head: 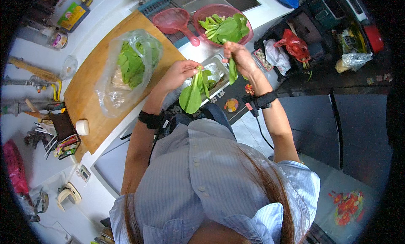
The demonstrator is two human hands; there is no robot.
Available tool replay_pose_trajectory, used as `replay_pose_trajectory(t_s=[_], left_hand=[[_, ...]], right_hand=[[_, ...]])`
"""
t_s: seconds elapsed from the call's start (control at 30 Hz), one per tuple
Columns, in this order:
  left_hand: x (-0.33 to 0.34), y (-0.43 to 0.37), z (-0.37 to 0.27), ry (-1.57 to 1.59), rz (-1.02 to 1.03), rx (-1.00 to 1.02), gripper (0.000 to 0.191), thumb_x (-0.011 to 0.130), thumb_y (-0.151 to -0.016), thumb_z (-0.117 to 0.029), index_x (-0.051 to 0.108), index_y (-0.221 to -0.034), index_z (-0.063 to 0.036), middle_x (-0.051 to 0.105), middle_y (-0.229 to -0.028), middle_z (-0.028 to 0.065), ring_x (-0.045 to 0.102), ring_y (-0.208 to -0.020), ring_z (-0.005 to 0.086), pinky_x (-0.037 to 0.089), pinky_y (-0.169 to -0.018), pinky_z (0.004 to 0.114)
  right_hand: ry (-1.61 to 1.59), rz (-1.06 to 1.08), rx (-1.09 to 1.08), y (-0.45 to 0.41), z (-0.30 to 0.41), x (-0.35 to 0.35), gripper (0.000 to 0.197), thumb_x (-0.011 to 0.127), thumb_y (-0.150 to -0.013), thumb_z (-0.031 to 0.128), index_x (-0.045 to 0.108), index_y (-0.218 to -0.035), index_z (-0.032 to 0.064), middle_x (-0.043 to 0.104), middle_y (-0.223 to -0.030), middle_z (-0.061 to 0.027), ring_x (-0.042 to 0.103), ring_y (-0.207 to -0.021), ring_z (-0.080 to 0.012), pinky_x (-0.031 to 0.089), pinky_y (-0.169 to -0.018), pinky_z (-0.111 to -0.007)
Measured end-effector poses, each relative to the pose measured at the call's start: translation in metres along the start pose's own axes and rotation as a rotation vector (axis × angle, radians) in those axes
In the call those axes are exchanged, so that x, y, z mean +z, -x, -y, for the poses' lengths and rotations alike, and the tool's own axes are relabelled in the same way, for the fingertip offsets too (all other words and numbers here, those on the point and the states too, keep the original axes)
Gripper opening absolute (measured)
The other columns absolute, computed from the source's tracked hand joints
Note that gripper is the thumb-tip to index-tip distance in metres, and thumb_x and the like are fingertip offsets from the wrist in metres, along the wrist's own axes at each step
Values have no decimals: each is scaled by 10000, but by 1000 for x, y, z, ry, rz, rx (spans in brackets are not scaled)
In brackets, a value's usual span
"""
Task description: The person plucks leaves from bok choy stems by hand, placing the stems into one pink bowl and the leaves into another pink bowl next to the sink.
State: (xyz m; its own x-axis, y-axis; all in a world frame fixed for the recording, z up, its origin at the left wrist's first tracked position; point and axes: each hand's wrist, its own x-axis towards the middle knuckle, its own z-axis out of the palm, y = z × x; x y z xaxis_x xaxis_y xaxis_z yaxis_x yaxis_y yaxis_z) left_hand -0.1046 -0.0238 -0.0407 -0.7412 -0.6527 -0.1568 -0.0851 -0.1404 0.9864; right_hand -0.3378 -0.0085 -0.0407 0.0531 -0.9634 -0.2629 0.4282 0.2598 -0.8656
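Note:
My left hand (182,73) pinches a small bunch of leafy greens (191,97) by the stem end, with the leaves hanging down. In my right hand (239,55) is a separate green leaf (233,71), its stem between the fingers and its blade below them. Both hands are above a white bin (221,85) that holds crumpled clear plastic. Beyond my right hand a pink plastic colander or basin (249,35) holds a pile of loose leaves (226,29). On the wooden board (172,49), left of my left hand, lies an open clear plastic bag (126,100) with more greens (131,65) inside.
A pink plastic scoop (172,19) rests on a blue-green rack (155,3) beside the sink (208,0). At the left stand a large bottle (69,13), a white cup (82,127) and a utensil holder (63,127). A dark shelf at right holds a red plastic bag (294,44).

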Motion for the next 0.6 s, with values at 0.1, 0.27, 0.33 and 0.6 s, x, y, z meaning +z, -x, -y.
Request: replay_pose_trajectory(t_s=[0.1,0.27,0.33,0.6], left_hand=[[-9,3,2,169,-111,26,239,482,-852,-61,510,-1065,44,565,-1013,81,532,-934,119,417,-816,238],[-5,-4,1,349,-164,104,262,471,-868,-91,494,-1099,30,526,-1082,96,500,-1006,161,378,-912,299],[-3,-4,2,374,-146,138,258,463,-871,-85,492,-1100,31,518,-1094,98,490,-1023,163,372,-919,301],[2,-7,10,365,-244,47,272,523,-848,-108,503,-1086,23,543,-1060,99,522,-953,147,412,-830,286]], right_hand=[[298,-5,-105,11,7,3,197,389,-909,187,510,-825,56,464,-657,22,421,-536,-58,387,-484,-199],[590,87,-81,25,0,44,337,578,-812,366,549,-859,33,522,-691,23,423,-553,-25,334,-463,-183],[651,127,-53,22,-3,52,317,668,-749,326,565,-799,30,539,-668,13,455,-560,-38,356,-479,-191],[705,120,-152,16,-8,52,237,699,-718,237,574,-703,37,535,-606,11,451,-538,-50,369,-486,-213]])
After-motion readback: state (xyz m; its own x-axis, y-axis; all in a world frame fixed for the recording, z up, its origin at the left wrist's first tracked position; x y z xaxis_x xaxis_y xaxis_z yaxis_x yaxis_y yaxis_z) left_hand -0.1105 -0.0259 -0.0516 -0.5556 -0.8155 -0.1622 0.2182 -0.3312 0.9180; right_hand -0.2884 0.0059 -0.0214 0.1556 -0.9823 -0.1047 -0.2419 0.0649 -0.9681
